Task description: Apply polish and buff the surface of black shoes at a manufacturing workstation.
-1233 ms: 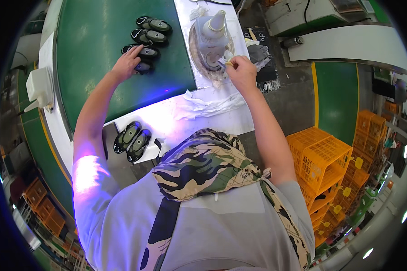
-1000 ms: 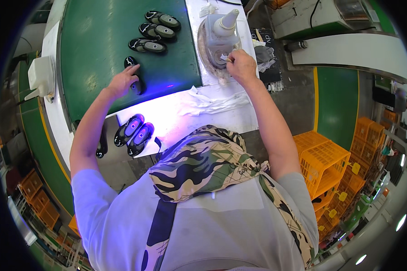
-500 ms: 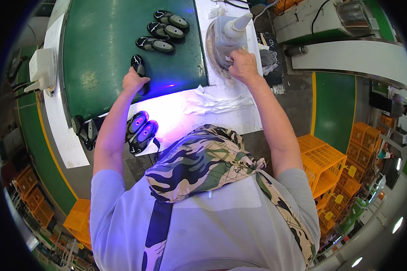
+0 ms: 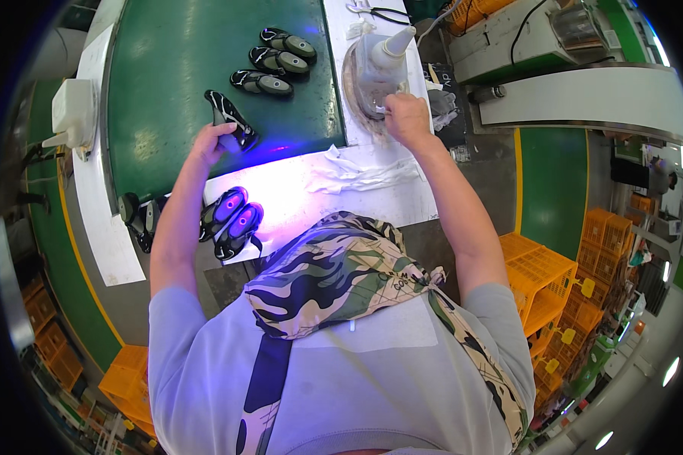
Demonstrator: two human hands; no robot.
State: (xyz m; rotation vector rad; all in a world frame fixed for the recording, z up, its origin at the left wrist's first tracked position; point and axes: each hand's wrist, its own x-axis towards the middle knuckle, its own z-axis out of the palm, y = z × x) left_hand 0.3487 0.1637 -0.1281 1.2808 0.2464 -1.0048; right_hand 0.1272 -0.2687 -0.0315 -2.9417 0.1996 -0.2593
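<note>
Left hand (image 4: 212, 140) has a dark shoe (image 4: 235, 119) gripped
Shoe's just right of that hand, thumb and fingers closed on it, long axis slanting far-left to near-right; right hand (image 4: 407, 119) is well apart, pinching some small pale thing (image 4: 380, 109).

Left of the held shoe (image 4: 230, 120), my left grip (image 4: 215, 141) has a wide way across the bare green surface (image 4: 155, 83). Ahead and to its right, three shoes (image 4: 279, 61) close together block a straight reach, with a narrow strip between them and the bottle (image 4: 379, 68). That bottle bars my right grip (image 4: 407, 117) just ahead. Behind this grip, the cloth (image 4: 360, 174) lies across the desk (image 4: 294, 173). A shoe pair (image 4: 235, 227) crowds my left forearm.
</note>
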